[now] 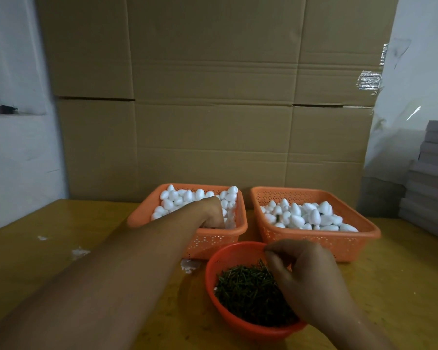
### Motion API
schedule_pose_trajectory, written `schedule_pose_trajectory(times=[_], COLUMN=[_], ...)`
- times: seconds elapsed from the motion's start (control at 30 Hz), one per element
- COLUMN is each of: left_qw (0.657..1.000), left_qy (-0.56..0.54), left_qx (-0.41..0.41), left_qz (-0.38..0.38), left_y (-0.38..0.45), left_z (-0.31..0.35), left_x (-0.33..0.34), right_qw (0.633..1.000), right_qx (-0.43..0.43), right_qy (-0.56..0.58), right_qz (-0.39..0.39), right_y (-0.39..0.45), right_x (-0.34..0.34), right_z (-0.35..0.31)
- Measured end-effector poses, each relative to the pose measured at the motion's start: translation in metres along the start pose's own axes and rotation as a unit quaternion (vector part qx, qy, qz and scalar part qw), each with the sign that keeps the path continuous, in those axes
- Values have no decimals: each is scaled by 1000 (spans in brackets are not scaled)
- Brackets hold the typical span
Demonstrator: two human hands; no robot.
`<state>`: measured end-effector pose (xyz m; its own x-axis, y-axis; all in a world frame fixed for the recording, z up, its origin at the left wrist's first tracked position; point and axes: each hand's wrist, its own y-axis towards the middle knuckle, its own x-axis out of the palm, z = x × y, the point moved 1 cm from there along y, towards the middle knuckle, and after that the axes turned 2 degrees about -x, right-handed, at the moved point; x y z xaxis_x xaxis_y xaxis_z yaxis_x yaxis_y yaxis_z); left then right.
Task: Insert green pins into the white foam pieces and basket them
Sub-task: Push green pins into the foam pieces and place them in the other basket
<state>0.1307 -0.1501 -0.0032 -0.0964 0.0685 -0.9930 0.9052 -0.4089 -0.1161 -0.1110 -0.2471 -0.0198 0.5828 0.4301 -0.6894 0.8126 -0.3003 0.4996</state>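
Observation:
An orange basket (214, 238) at centre left holds plain white foam pieces (177, 198). My left hand (211, 210) reaches into it, fingers dug down among the pieces, so their tips and any hold are hidden. A second orange basket (314, 239) on the right holds white foam pieces (311, 215), some with dark green bits showing between them. In front stands a round red bowl (213, 274) full of green pins (248, 291). My right hand (304, 279) hovers over the bowl, thumb and fingertips pinched together at its far rim on what looks like a thin pin, though it is blurred.
The baskets stand on a yellow wooden table (61, 248) with white foam crumbs (80, 252) on the left. Large cardboard sheets (213, 97) rise right behind the baskets. A stack of grey boards (433, 178) sits at the right edge.

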Motion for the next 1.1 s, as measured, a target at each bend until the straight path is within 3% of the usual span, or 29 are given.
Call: schedule_pose_trajectory(times=[0.1,0.37,0.57,0.8,1.1], left_qw=[997,999,990,915,830], left_qy=[73,30,-129,-351,-416], left_qx=[-9,-18,24,83,191], left_qz=[15,18,42,180,319], left_y=[12,17,-6,-51,-120], left_z=[2,2,-6,-12,-2], left_x=[7,10,-11,-20,-6], right_qw=[1000,1000,1000,1000,999], right_qx=[2,6,4,1,-1], right_qy=[-4,-9,-15,-13,-30], right_qz=[-3,-6,-5,-6,-14], right_y=[0,-1,-1,0,-1], right_x=[1,2,1,0,2], right_z=[0,0,-1,0,-1])
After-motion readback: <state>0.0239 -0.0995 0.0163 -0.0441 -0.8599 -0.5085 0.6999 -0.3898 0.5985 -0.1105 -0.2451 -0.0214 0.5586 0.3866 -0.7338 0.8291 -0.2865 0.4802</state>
